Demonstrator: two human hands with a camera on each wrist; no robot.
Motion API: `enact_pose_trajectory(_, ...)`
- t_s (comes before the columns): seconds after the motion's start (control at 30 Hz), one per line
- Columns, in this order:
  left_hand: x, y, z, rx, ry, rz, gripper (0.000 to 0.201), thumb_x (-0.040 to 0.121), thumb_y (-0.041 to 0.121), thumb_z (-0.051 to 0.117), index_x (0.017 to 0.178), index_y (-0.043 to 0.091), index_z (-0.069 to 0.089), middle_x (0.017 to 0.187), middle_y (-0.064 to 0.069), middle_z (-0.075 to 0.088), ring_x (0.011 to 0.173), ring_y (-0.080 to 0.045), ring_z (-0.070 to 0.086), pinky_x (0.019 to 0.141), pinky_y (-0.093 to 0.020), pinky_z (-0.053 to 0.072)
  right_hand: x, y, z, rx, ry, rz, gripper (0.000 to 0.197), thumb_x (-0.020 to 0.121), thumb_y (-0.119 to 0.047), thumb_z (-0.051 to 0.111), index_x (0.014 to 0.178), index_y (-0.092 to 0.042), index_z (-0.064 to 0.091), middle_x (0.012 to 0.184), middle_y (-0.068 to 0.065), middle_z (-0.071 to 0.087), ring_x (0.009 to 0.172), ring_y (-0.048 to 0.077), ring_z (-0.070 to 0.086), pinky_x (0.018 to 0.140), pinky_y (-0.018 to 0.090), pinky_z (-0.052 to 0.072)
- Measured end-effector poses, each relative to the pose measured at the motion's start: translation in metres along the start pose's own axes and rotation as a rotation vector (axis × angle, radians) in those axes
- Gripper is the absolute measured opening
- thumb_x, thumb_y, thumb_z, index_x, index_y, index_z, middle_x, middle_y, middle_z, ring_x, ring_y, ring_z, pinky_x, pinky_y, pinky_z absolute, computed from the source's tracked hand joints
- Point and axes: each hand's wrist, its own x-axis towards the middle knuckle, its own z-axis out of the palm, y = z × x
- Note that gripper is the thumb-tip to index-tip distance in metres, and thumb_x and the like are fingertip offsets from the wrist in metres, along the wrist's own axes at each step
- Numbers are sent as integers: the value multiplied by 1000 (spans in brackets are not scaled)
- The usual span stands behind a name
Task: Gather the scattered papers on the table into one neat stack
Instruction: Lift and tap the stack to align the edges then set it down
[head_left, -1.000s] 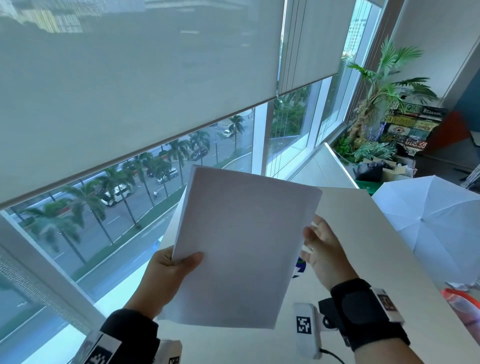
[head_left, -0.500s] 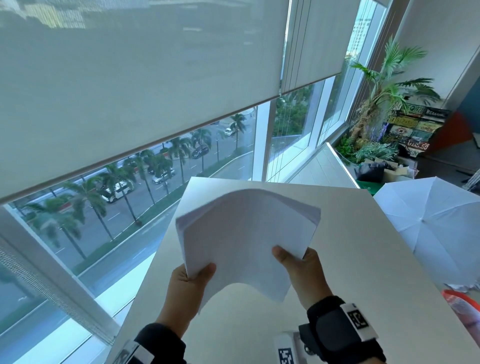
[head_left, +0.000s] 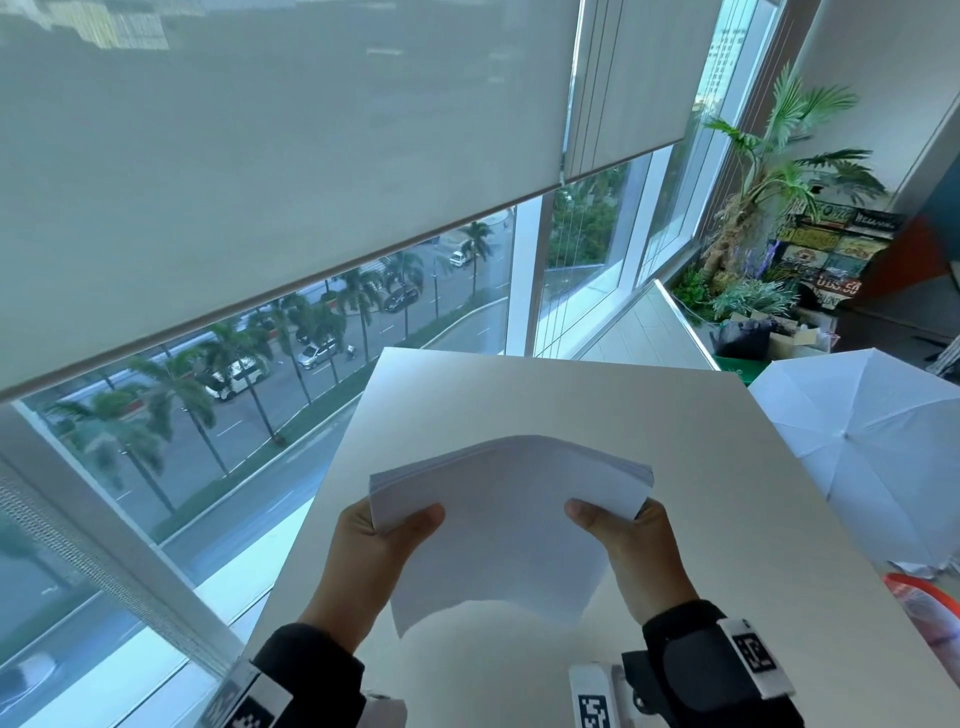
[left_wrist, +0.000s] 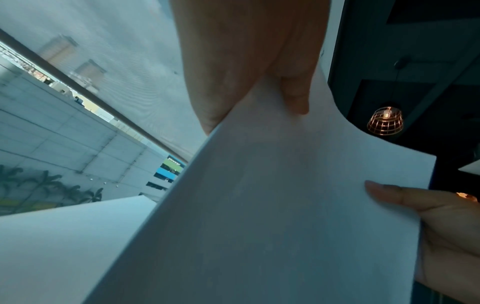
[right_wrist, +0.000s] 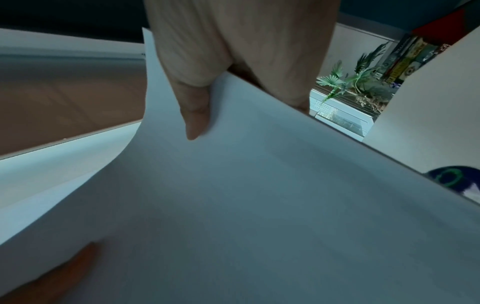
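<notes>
The left hand (head_left: 374, 561) and the right hand (head_left: 631, 553) are each pinching one side of the stack of papers (head_left: 506, 525), thumbs on top and fingers underneath. The stack is hanging in the air above the white surface (head_left: 727, 493), not touching it. It is looking light and soft: the far edge is bowing upward and the near edge is sagging between the hands. Holding at both side edges seems sensible. Its long axis is probably running away from the person, toward the window.
</notes>
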Motion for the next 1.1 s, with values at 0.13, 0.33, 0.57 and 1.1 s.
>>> enact_pose_trajectory(0.13, 7, 2, -11, 19, -47, 17, 46, 43, 32, 78, 86, 16, 72, 75, 4, 74, 68, -6, 66, 61, -15, 52, -1, -9, -2, 7, -73, -37, 24, 57, -1, 81, 74, -17, 73, 71, -1, 75, 66, 14, 69, 60, 23, 56)
enact_pose_trajectory(0.33, 19, 9, -20, 93, -226, -72, 64, 45, 28, 80, 107, 33, 65, 86, 9, 74, 79, -2, 68, 69, -11, 51, 6, -20, -2, 5, -99, -44, 14, 54, -9, 76, 64, -18, 72, 65, -1, 71, 62, 12, 64, 58, 20, 50)
enact_pose_trajectory(0.57, 21, 13, -16, 149, -216, -103, 24, 60, 20, 71, 74, 37, 77, 81, 13, 76, 80, -2, 70, 82, -24, 53, 26, -53, -13, -462, -212, -128, 24, 63, -6, 81, 52, -21, 67, 60, 2, 59, 61, 15, 51, 59, 26, 41)
enact_pose_trajectory(1.1, 10, 14, -1, 54, -167, -71, 15, 63, 14, 70, 75, 16, 79, 78, -3, 76, 74, -17, 69, 73, -34, 56, -5, -72, 76, -1594, -474, -530, 28, 90, -21, 54, 116, -16, 45, 86, 3, 63, 89, 30, 57, 68, 33, 40)
